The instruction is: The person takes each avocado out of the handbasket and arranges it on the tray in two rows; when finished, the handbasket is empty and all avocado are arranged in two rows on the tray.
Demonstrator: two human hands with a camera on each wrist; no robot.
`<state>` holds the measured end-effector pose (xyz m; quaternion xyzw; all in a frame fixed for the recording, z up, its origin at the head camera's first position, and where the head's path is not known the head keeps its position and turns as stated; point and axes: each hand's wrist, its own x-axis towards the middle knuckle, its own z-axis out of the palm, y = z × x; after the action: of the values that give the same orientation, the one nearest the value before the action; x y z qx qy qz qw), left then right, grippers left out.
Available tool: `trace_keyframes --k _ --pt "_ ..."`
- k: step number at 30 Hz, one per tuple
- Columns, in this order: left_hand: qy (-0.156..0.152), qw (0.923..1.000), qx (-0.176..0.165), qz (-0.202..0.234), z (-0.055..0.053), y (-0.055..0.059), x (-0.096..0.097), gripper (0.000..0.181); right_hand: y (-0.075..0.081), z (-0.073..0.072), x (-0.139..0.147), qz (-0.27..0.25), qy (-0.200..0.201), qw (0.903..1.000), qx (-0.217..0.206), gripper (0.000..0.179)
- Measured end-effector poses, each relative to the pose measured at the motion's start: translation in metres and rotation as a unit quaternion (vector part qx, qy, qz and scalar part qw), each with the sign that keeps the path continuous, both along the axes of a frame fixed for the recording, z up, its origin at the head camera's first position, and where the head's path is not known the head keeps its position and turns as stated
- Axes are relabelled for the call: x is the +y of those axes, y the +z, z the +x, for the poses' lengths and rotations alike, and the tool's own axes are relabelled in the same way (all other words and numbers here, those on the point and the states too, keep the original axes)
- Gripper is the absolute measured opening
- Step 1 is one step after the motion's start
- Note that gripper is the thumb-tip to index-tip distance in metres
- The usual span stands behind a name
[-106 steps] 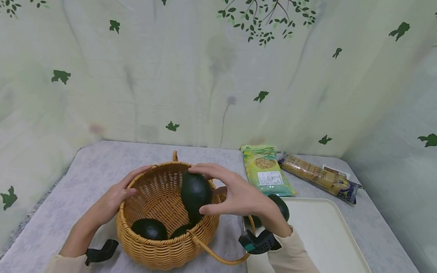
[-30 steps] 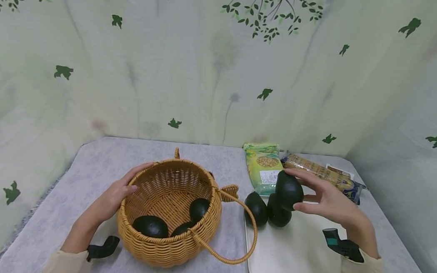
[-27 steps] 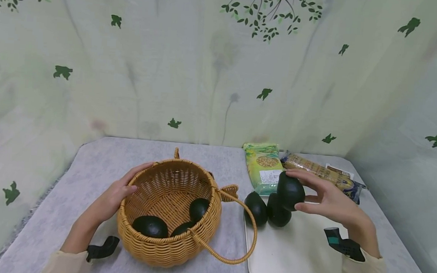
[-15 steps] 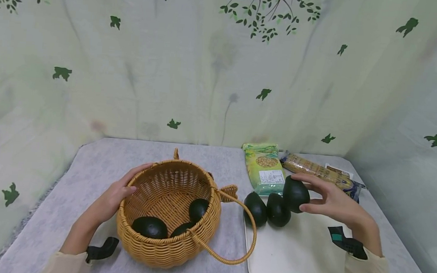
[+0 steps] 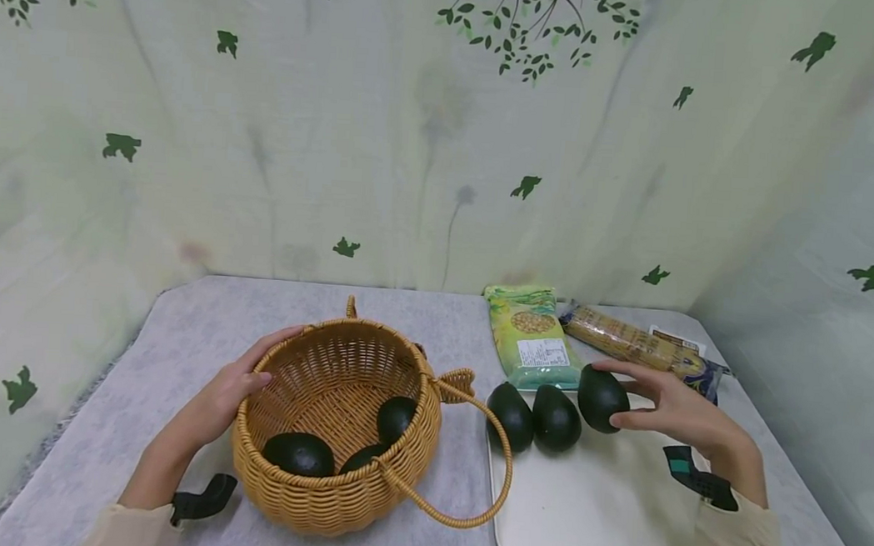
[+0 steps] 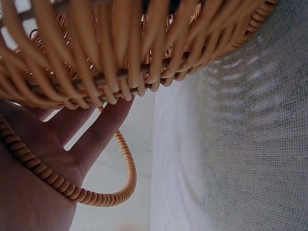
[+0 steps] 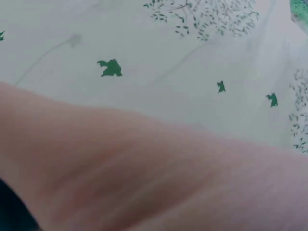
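In the head view my left hand [image 5: 222, 398] grips the left rim of a wicker basket [image 5: 318, 504], thumb over the edge. From the left wrist, the fingers [image 6: 98, 137] show against the outer weave, with a handle loop [image 6: 108, 198] across the hand. Inside the basket lie three dark avocados: one at the front left [image 5: 300, 454], one at the right wall [image 5: 396, 418], one partly hidden by the front rim [image 5: 362, 458]. My right hand [image 5: 680, 413] holds an avocado [image 5: 599, 400] by its right side, over the back of a white tray [image 5: 594, 525], beside two avocados [image 5: 511, 419] there.
Behind the tray lie a green and yellow bag [image 5: 533, 333] and a long clear packet [image 5: 632, 339] with a dark blue end. The basket's right handle [image 5: 493, 514] sticks out over the tray's left edge. A printed curtain [image 5: 400, 137] stands behind the table.
My right hand has lifted an avocado out of the basket, carried it right to the tray, then moved it slightly right and down beside the other two. The left hand keeps its grip.
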<state>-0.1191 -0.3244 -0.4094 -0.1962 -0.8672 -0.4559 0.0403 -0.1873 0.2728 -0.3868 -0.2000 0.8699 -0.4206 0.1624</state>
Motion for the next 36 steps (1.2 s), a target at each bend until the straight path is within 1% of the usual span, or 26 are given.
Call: trace_keyframes --k 7,13,21,27,30,36 --pt "0.0 1.0 -0.001 0.002 0.001 0.001 0.0 0.057 -0.012 -0.007 0.009 -0.007 0.028 0.9991 -0.031 0.079" --pt "-0.006 0.9999 -0.003 0.01 0.0 0.001 0.0 0.057 -0.02 -0.01 0.012 0.002 0.04 0.9984 -0.039 0.08" --pt "-0.007 0.9999 -0.005 0.008 -0.002 0.001 0.001 0.057 -0.021 -0.009 0.009 0.034 0.041 0.9979 -0.038 0.082" --pt "-0.006 0.9999 -0.007 0.007 -0.002 0.001 0.0 0.057 -0.022 -0.009 0.008 0.041 0.043 0.9972 -0.045 0.083" --pt "-0.007 0.9999 -0.009 0.008 -0.002 0.001 0.0 0.057 -0.021 -0.01 0.008 0.036 0.047 0.9972 -0.046 0.084" --pt "-0.003 0.9999 -0.01 0.002 -0.002 0.001 0.0 0.057 -0.02 -0.01 0.008 0.008 0.057 0.9967 -0.057 0.084"
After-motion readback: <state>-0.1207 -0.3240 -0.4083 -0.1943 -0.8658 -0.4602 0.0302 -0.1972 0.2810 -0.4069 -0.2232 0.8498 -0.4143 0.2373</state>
